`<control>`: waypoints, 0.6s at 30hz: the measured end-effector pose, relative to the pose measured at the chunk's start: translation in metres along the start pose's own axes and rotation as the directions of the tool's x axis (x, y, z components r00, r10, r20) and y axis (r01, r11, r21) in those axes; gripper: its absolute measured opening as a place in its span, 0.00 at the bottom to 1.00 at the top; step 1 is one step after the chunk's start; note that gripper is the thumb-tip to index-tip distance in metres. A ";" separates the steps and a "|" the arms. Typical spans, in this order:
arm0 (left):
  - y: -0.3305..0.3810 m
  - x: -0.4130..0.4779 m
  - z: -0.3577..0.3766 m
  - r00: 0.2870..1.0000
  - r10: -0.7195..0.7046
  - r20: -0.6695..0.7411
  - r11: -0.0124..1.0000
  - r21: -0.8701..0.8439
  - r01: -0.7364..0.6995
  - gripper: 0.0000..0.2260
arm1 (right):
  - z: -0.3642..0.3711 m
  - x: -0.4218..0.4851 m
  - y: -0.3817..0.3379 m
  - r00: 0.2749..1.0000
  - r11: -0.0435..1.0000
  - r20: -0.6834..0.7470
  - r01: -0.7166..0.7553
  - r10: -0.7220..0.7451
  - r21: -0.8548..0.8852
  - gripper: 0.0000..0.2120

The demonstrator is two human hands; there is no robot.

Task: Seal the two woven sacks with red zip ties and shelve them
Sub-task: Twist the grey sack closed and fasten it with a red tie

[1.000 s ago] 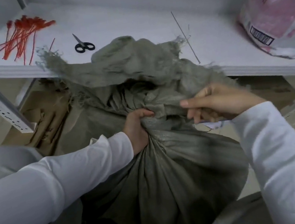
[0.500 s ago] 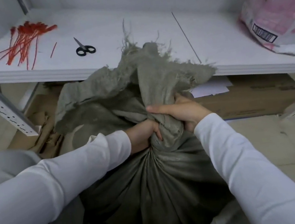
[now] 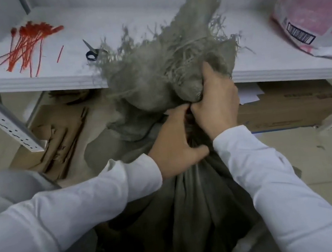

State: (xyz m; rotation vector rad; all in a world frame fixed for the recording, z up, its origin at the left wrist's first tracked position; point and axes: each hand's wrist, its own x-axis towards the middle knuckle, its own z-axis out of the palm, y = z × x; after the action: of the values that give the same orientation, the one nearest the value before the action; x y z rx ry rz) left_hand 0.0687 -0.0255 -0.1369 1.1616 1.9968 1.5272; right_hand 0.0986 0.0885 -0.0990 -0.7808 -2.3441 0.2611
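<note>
Left hand (image 3: 176, 143) and right hand (image 3: 215, 106) curl their fingers (image 3: 201, 149) tight round the gathered neck of the grey-green woven sack (image 3: 204, 206). The red plastic zip ties (image 3: 28, 45) lie unused on the white shelf (image 3: 123, 14). Tying and shelving are not yet done.

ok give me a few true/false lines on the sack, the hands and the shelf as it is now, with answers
1. Both the left hand and the right hand grip the gathered neck of the grey woven sack. True.
2. A red zip tie is cinched round the sack's neck. False: none shows there, and the red zip ties lie in a pile on the white shelf.
3. The scissors lie on the shelf, partly hidden behind the sack's frayed top. True.
4. The pink bag sits at the left end of the shelf. False: it is at the right end.
5. Flattened cardboard lies under the shelf. True.
</note>
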 end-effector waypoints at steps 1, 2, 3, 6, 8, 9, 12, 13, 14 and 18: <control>0.000 -0.003 0.004 0.999 0.034 0.013 0.997 0.074 -0.035 0.31 | 0.002 -0.002 -0.003 0.999 0.998 0.007 0.050 -0.050 -0.038 0.25; -0.003 -0.001 0.005 1.000 0.026 0.006 0.990 0.141 -0.026 0.34 | 0.004 -0.004 -0.008 0.996 0.995 0.021 0.084 -0.083 -0.051 0.24; -0.006 0.001 0.007 1.000 0.010 -0.005 0.976 0.216 -0.009 0.36 | 0.007 -0.006 -0.012 0.994 0.995 0.040 0.099 -0.098 -0.027 0.22; -0.006 0.003 0.005 0.997 -0.058 -0.057 0.939 0.336 0.074 0.35 | 0.009 -0.015 -0.026 0.990 0.971 0.091 0.085 -0.108 0.223 0.17; -0.003 0.004 0.001 0.988 -0.114 -0.109 0.973 0.187 0.133 0.31 | 0.003 -0.019 -0.031 0.983 0.939 0.140 0.061 -0.115 0.340 0.22; -0.003 0.005 -0.001 0.982 -0.131 -0.136 0.978 0.145 0.150 0.29 | -0.001 -0.020 -0.031 0.977 0.926 0.173 0.050 -0.123 0.375 0.26; -0.005 0.017 -0.005 0.965 -0.188 -0.182 0.977 0.064 0.203 0.21 | -0.011 -0.020 -0.026 0.935 0.832 0.317 -0.048 -0.156 0.553 0.34; -0.004 0.022 -0.005 0.957 -0.231 -0.175 0.972 -0.006 0.234 0.20 | -0.014 -0.019 -0.023 0.917 0.769 0.363 -0.109 -0.168 0.630 0.33; -0.005 0.026 -0.004 0.949 -0.272 -0.159 0.960 -0.113 0.256 0.19 | -0.016 -0.017 -0.019 0.902 0.691 0.393 -0.171 -0.177 0.702 0.29; -0.016 0.038 -0.014 0.775 -0.621 0.123 0.524 -0.670 0.526 0.19 | -0.024 -0.010 0.005 0.922 0.471 0.371 -0.377 0.111 0.797 0.08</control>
State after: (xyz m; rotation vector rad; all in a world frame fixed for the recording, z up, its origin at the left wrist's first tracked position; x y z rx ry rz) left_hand 0.0302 -0.0059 -0.1395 0.0579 1.4140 1.7199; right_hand 0.1220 0.0865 -0.0878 -0.5564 -1.8933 1.6353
